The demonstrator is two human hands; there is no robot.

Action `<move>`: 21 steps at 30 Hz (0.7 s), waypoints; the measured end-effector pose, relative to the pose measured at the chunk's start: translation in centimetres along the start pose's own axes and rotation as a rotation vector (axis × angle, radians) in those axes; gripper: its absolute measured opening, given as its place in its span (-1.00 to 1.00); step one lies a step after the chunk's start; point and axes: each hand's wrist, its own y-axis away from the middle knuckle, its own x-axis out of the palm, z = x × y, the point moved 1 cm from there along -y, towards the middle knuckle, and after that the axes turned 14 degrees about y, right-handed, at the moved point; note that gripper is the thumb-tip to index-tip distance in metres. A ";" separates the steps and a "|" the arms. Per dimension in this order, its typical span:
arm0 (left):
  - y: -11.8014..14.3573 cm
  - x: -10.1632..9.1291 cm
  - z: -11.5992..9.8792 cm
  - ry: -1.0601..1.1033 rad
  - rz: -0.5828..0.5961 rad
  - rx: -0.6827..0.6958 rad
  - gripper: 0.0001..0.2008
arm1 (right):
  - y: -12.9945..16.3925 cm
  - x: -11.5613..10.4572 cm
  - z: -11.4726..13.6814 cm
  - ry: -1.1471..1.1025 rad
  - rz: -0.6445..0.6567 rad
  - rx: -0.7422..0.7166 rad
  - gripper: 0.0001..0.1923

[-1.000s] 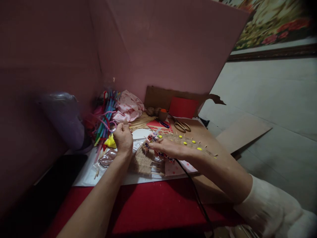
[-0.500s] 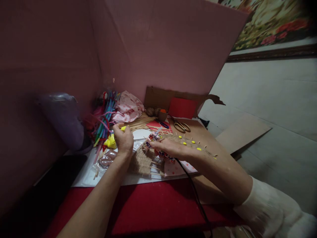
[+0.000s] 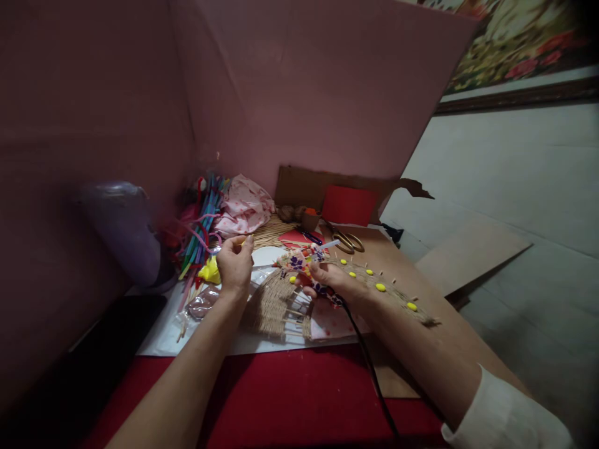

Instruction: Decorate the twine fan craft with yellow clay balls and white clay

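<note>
Right hand [image 3: 337, 280] grips a floral-patterned glue gun [image 3: 297, 260] near coarse twine weaving [image 3: 271, 302]; left hand [image 3: 234, 267] pinches a small yellow bit [image 3: 244, 242], perhaps clay.

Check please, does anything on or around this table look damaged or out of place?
Yes: the brown cardboard behind the red card looks torn; a ragged strip juts out at its right end.

You can read no text, label, brand, number or sign on any item in this view.
</note>
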 end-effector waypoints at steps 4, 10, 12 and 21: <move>0.5 0.1 -0.5 0.109 0.015 -0.114 -0.71 | 0.6 0.4 -0.5 -0.084 -0.151 -0.135 -0.58; 3.3 1.2 -1.5 0.307 0.411 -0.546 -0.72 | 1.7 0.9 -0.5 0.013 -0.634 -0.228 -0.78; 4.7 1.6 -1.7 0.358 0.554 -0.707 -0.74 | 1.9 0.6 -0.5 0.091 -0.720 -0.246 -0.82; 7.0 2.4 -1.0 0.375 0.676 -0.763 -0.81 | 1.5 0.1 -1.6 0.279 -0.620 -0.321 -0.83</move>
